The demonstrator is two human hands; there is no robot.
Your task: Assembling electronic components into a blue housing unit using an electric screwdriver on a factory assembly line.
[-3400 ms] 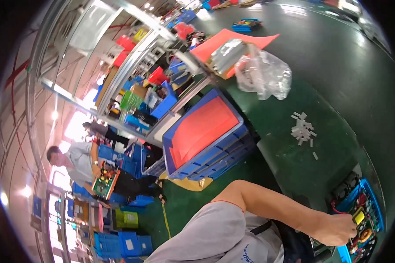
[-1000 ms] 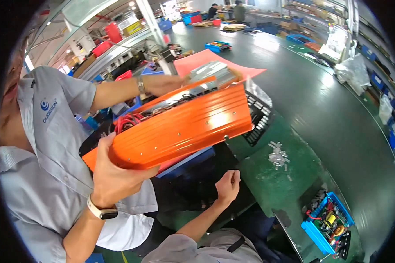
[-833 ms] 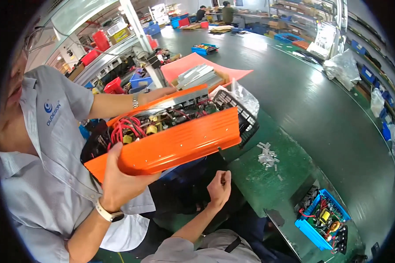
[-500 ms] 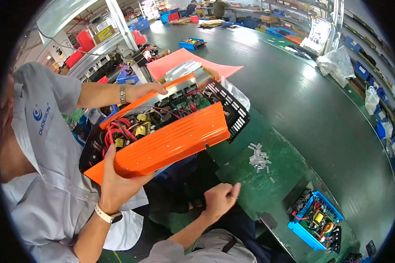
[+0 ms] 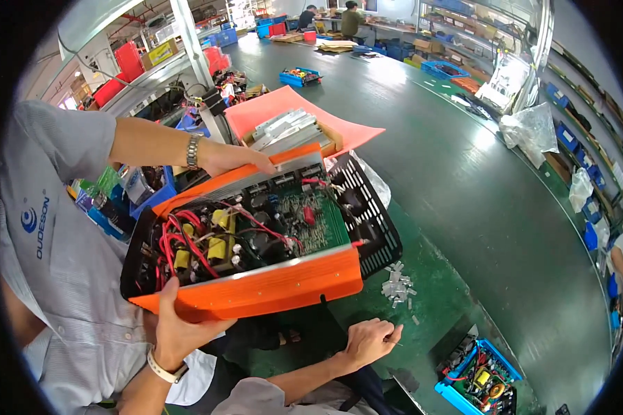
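Fingers point(image 5: 378, 329) of the left hand point(image 5: 367, 344) curl together, any contents unclear from here; nearby, a co-worker's hands point(image 5: 182, 335) brace the orange-cased unit point(image 5: 263, 238) at both sides, open face up, I judge, to expose wiring point(image 5: 176, 242)

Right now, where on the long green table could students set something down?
The broad table stretch between the pink sheet and the plastic bag at its right edge looks bare. Nearer is crowded: small pale pieces, the blue-cased unit, the orange-sided unit held nearby.
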